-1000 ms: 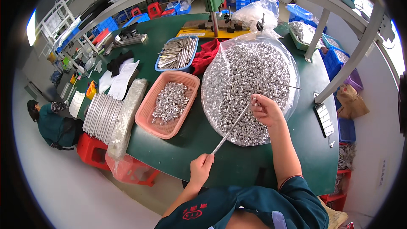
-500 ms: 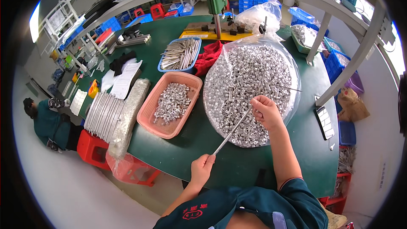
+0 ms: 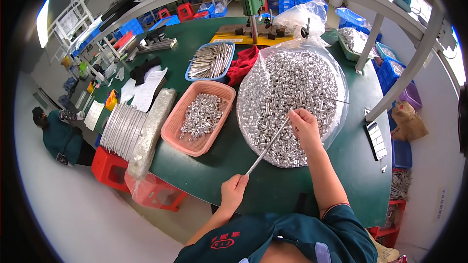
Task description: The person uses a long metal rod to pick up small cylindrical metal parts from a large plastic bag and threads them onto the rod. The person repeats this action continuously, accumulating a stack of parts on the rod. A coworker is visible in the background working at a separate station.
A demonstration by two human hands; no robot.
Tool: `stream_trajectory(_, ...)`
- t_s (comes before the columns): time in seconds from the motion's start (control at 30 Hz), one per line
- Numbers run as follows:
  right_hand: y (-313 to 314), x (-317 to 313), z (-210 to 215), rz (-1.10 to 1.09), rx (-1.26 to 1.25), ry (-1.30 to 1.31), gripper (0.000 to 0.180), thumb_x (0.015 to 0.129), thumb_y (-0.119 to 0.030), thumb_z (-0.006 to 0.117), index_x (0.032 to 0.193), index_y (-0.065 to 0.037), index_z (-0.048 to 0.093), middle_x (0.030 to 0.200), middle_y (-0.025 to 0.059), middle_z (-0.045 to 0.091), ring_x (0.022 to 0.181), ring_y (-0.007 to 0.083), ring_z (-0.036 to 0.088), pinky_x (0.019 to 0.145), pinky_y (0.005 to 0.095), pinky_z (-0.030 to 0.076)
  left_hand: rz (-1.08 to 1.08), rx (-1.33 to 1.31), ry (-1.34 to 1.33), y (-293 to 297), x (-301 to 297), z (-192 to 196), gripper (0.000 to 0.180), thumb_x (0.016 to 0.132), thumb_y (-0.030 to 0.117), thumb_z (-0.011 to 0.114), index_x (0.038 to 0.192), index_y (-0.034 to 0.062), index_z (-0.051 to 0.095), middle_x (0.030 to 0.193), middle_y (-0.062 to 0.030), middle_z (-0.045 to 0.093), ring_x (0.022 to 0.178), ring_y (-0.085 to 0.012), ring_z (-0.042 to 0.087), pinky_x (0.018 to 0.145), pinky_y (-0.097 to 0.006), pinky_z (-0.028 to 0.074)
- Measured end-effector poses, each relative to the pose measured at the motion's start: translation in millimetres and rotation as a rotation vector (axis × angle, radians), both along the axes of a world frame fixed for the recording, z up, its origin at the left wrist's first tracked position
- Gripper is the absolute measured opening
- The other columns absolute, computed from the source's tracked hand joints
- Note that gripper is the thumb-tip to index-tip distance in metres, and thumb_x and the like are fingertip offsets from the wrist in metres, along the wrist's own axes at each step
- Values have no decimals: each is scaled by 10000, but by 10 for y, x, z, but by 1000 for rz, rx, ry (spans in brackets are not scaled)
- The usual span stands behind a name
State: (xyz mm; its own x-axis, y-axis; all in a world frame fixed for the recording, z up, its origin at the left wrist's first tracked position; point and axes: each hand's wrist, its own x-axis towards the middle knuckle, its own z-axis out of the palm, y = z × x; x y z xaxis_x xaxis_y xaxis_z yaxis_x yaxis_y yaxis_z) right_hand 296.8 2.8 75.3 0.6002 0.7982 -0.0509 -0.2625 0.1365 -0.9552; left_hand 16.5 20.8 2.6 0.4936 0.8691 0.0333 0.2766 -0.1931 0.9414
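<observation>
A slim silver metal tube slants up to the right between my hands. My left hand is closed round its lower end, near the table's front edge. At the upper end my right hand pinches the tube; whether a small part is also between those fingertips is hidden. Beneath my right hand a large round heap of short metal sleeves lies on a clear plastic bag. A thin rod sticks out over the heap's right side. More sleeves lie in a pink basket to the left.
A blue basket of metal rods and a red cloth lie behind the pink basket. Bundled tubes and a plastic-wrapped pack are at the left. A shelf post and a phone stand right. Another person is far left.
The whole view has shifted slightly. Both hands keep nearly the same hold on the tube, and the baskets and heap stay in place.
</observation>
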Motion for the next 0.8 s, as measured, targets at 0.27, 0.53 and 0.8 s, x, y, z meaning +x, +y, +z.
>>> stream_trajectory(0.27,4,-253,43,514,-272,-432,300,854,-249,694,992,16,665,750,12,599,646,77,516,558,240,401,75,-92,-39,35,-1,-9,334,956,223,586,699,11,568,561,20,417,550,-46,370,493,-247,310)
stream_trajectory(0.53,20,286,-169,227,168,730,180,906,24,524,1084,21,549,942,82,580,667,103,505,494,197,357,33,-81,-12,27,23,-14,333,952,228,585,689,25,570,572,44,426,555,-33,372,496,-232,293)
stream_trajectory(0.8,9,290,-126,105,159,876,152,891,2,615,1017,-73,573,932,83,631,639,87,520,425,166,326,-7,6,17,4,11,-37,351,936,248,624,704,-7,556,533,-28,402,515,-73,363,467,-280,318)
